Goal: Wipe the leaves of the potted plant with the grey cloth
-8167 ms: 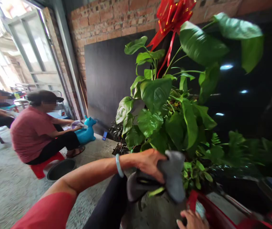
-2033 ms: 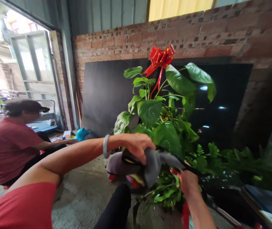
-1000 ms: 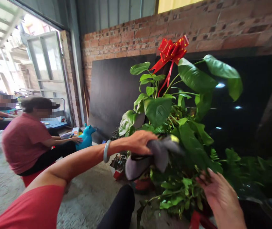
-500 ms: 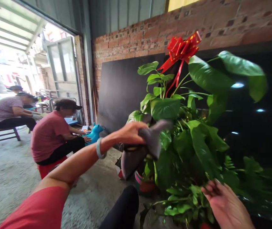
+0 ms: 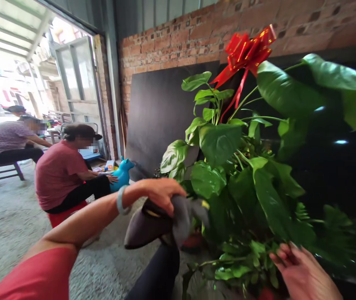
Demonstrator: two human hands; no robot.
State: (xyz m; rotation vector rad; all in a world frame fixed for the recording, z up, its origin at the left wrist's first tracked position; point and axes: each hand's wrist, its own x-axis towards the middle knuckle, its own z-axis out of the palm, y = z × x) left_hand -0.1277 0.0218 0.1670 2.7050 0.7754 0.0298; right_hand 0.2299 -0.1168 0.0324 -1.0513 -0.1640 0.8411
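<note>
Left hand closed around grey cloth: soft, limp, best bunched mid-fold. Right hand open beside pothos leaves, which look fragile.

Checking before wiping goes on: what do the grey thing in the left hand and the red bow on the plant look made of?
The grey cloth looks like soft matte fabric; it folds and droops. The red bow looks like shiny foil-like ribbon, with gold edging and glints.
</note>
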